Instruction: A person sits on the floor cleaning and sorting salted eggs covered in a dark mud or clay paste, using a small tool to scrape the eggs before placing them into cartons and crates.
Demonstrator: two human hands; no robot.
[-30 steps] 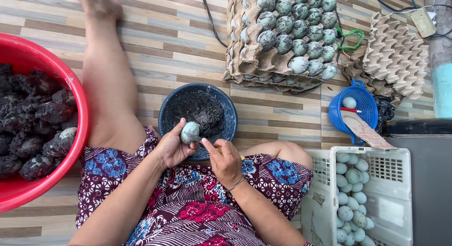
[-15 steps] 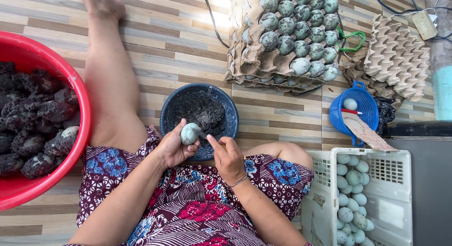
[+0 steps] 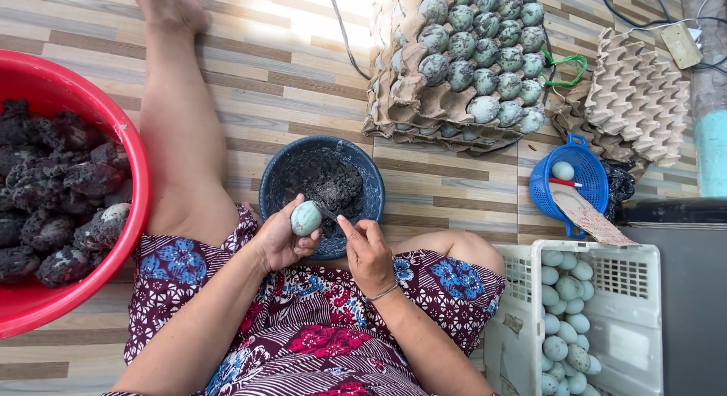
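My left hand point(image 3: 279, 243) holds a pale blue-green egg point(image 3: 306, 218) over the near rim of a dark blue bowl point(image 3: 282, 178) that has black ash paste in it. My right hand point(image 3: 367, 251) grips a thin scraper whose tip touches the egg's right side. Both hands hover above my lap, which is covered by a purple flowered cloth point(image 3: 303, 335). A red basin point(image 3: 113, 131) at the left is full of eggs caked in black ash point(image 3: 53, 191).
Cardboard egg trays point(image 3: 394, 85) with several scraped eggs lie beyond the bowl, with empty trays point(image 3: 636, 101) stacked to the right. A small blue basket point(image 3: 587, 176) holds one egg. A white crate point(image 3: 515, 335) of clean eggs stands at bottom right. My left leg stretches over the wood-pattern floor.
My right hand has moved slightly along the egg with the scraper. The egg has turned a little in my left hand. Nothing else has shifted.
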